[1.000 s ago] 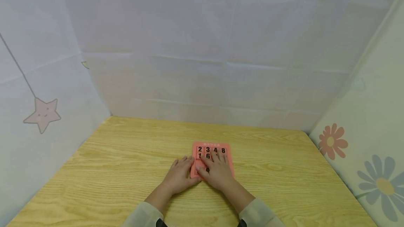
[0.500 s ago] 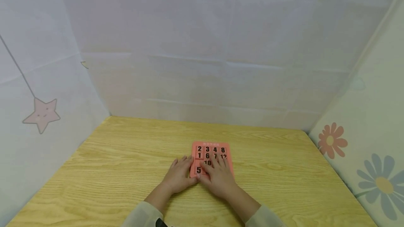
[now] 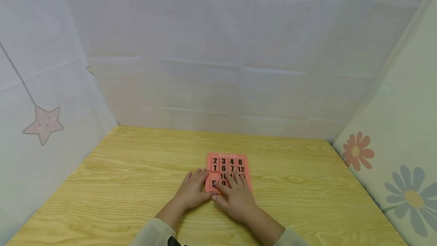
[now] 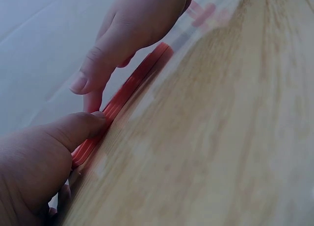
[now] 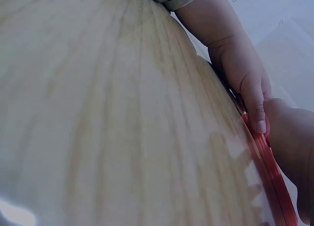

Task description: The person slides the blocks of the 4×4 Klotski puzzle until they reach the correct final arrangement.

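Observation:
A pink number sliding puzzle [image 3: 223, 168] lies flat on the wooden table, its black-numbered tiles in rows. On its left side, the third row from the top has a bare slot [image 3: 214, 176]. My left hand [image 3: 192, 191] holds the puzzle's near left corner, thumb on the near edge and fingers along the left edge; the left wrist view shows the thumb [image 4: 78, 130] against the red-looking rim [image 4: 135, 81]. With fingers spread, my right hand [image 3: 239, 199] rests over the lower right tiles, hiding several. Its index fingertip is by the 5 tile [image 3: 213, 183].
The wooden table [image 3: 136, 162] extends around the puzzle on all sides. Pale fabric walls [image 3: 205, 67] enclose it at the back, left and right, printed with a star [image 3: 43, 124] and flowers [image 3: 355, 151].
My right hand has drawn back toward the near edge, uncovering the 7, 12, 10 and 5 tiles. My left hand keeps its place at the puzzle's left corner.

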{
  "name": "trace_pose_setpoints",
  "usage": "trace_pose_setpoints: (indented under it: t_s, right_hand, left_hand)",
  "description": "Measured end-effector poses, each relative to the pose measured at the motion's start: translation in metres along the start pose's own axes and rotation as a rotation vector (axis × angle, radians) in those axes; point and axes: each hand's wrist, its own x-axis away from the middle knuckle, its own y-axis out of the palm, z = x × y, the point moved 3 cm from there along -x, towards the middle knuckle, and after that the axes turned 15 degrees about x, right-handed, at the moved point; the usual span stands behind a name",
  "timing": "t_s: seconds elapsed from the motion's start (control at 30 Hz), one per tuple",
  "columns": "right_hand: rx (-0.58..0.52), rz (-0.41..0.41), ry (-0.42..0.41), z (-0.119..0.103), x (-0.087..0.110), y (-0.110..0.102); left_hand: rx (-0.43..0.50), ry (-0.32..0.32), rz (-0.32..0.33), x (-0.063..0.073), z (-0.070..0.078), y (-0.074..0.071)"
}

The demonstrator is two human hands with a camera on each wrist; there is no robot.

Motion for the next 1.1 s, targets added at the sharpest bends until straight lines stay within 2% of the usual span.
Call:
trace_pose_setpoints:
  t_s: [0.4, 1.1]
  right_hand:
    - [-0.003, 0.033, 0.001, 0.001, -0.001, 0.000]
    - [-0.020, 0.007, 0.033, 0.004, -0.015, 0.002]
  left_hand:
    - [0.001, -0.002, -0.001, 0.000, 0.000, 0.000]
    - [-0.004, 0.003, -0.008, 0.000, -0.001, 0.001]
